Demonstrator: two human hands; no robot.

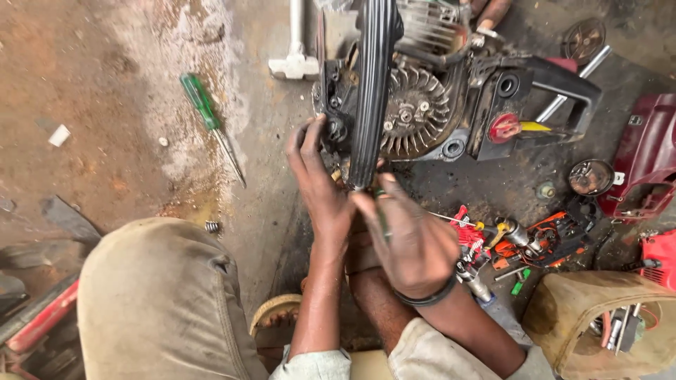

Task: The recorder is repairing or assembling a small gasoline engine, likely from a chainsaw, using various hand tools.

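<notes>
The stripped chainsaw body [422,105], greasy black plastic with a finned metal flywheel, is lying on the floor [127,105]. My left hand [320,179] is gripping its ribbed black handle bar [373,84]; my right hand [412,239] is pinching a slim green tool [382,214] beneath it.

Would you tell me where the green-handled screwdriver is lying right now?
The green-handled screwdriver lies on the dirty floor in the upper left of the head view, left of the engine, beyond the left hand.

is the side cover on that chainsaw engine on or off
Off. The chainsaw engine shows its bare finned flywheel, and a red cover lies apart on the floor to its right.
</notes>
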